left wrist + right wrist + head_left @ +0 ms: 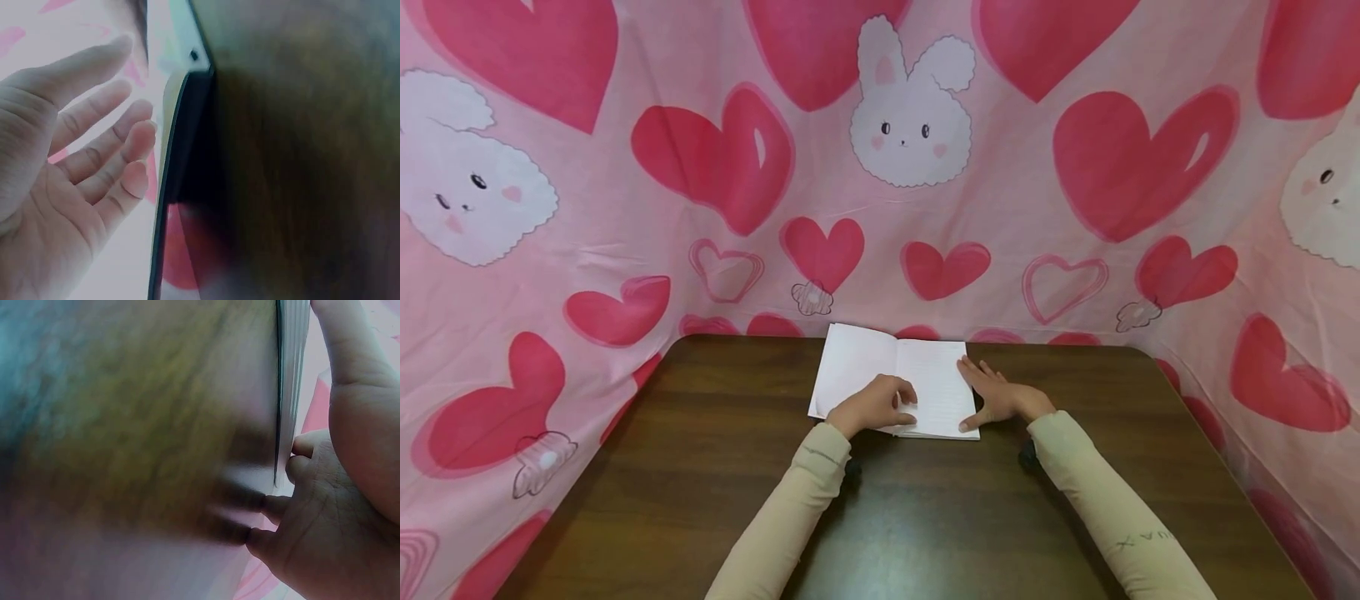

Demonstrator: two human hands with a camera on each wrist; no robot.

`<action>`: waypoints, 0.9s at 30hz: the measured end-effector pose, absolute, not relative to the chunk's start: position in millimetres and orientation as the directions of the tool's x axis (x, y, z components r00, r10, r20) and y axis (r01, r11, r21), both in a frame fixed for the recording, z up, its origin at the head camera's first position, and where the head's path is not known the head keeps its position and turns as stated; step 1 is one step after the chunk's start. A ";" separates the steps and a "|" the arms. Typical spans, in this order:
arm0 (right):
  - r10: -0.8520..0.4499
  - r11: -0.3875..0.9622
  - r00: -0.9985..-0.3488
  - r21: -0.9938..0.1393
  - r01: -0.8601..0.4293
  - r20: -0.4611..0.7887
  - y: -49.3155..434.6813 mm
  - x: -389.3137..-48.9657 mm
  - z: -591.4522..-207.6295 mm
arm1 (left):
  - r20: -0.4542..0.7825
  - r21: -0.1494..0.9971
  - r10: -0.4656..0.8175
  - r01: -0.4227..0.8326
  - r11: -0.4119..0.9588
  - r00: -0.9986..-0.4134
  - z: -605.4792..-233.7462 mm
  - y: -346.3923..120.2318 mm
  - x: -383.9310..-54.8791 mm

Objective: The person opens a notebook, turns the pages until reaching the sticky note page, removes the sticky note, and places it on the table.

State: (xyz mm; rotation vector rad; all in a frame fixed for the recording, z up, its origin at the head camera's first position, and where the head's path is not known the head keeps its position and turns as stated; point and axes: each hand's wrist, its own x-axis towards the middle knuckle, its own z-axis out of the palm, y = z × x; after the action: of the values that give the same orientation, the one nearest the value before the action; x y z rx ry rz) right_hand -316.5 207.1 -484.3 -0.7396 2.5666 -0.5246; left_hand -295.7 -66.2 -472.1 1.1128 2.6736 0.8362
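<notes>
An open notebook (928,392) with white pages, the right one faintly lined, lies near the table's far edge in the head view. Over its lower middle, by the fold, hovers my left hand (874,403); its fingers bend loosely with nothing between them. The left wrist view shows that hand (69,156) beside the notebook's dark cover edge (178,137). My right hand (1000,396) rests spread at the notebook's right edge, its thumb on the lower right corner. In the right wrist view, several fingertips of the right hand (337,481) touch the tabletop beside the page edges (290,381).
A dark brown wooden table (700,467) with rounded far corners extends on both sides of the notebook. Behind it and at both sides hangs a pink cloth (880,208) printed with hearts and rabbit heads.
</notes>
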 end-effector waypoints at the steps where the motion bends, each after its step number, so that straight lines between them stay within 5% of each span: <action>1: -0.569 0.786 -0.772 -0.461 -0.411 -0.282 206.7 -316.9 -484.8 | 0.085 0.536 0.696 0.622 0.571 -0.713 -472.3 -64.4 -294.5; 15: -0.569 0.784 -0.773 -0.469 -0.406 -0.282 203.0 -317.4 -482.0 | 0.027 0.512 0.708 0.618 0.596 -0.706 -476.2 -56.2 -288.5; 27: -0.606 0.728 -0.766 -0.537 -0.427 -0.213 214.7 -319.0 -484.1 | 0.046 0.347 0.723 0.690 0.636 -0.690 -478.2 -51.4 -280.6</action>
State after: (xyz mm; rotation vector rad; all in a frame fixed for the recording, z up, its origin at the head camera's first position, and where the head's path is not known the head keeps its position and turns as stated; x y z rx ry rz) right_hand -319.0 214.7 -484.1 -0.7974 2.5560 -0.6621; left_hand -280.6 -51.4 -478.2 1.1919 2.7526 0.5217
